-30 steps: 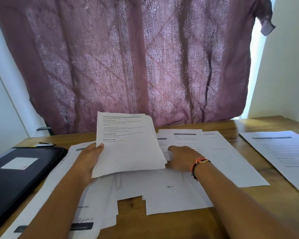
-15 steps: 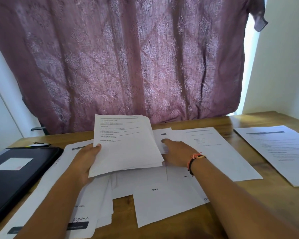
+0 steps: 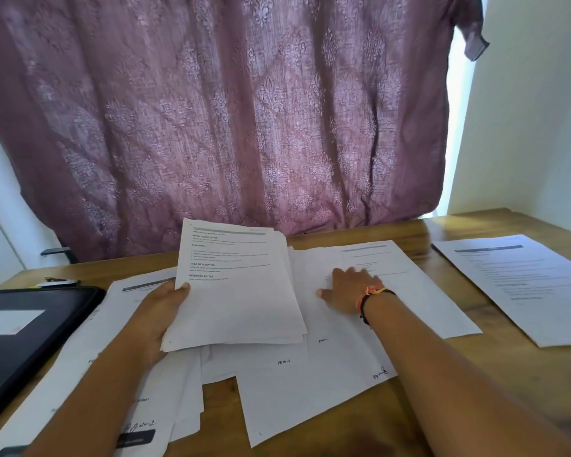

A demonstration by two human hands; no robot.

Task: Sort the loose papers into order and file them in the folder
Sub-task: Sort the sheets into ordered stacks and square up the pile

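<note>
1. The left hand [image 3: 160, 311] is up off the brown wooden table [image 3: 524, 367], its grip clenched on a stack of white printed papers [image 3: 238, 291]. The thumb lies across the stack's left edge and the fingers are hidden behind it.
2. That stack tilts up toward the camera. Its top page shows bold headings, and the corners of the sheets behind fan out at its right.
3. The right hand [image 3: 350, 290] is palm down on a white sheet with a grey header bar [image 3: 426, 301]. Its grip is released, fingers laid flat and grasping nothing. An orange and black cord bracelet [image 3: 371, 293] rings the wrist.
4. Under both forearms, loose white sheets [image 3: 294, 400] overlap across the table. Several carry small handwritten marks near their lower edges, too small to read.
5. The black rectangular folder with a white label [image 3: 23, 334] lies flat at the table's left edge, just beside the loose sheets and apart from the held stack.
6. Just beyond the folder lies a slim dark pen [image 3: 60, 283].
7. Far right, a single white printed page [image 3: 521, 285] lies on its own, apart from the spread.
8. Behind the table hangs a mauve patterned curtain [image 3: 228, 110].
</note>
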